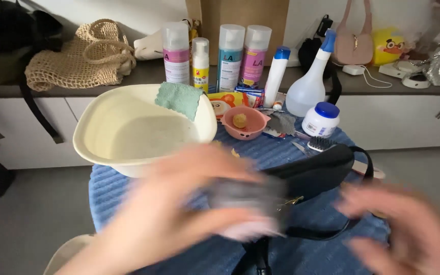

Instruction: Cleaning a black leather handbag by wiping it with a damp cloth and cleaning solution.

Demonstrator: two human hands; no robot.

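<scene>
Blue ribbed towelling (311, 153) covers the small table at which I work. On it lies a black leather handbag with a long strap (314, 173), its body near the table's middle. My left hand (179, 203), blurred by motion, is curled around a grey, soft-looking object (245, 196) that touches the bag's near end; I cannot tell what the object is. My right hand (408, 229), equally blurred, hangs just beside the bag's strap with fingers spread, holding nothing. Behind my left hand stands a cream plastic wash basin (128, 130) with a green cloth (179, 98) draped over its far rim. A small pink bowl (244, 122) sits just right of the basin, and a white jar with a blue lid (321, 119) stands beyond the bag.
</scene>
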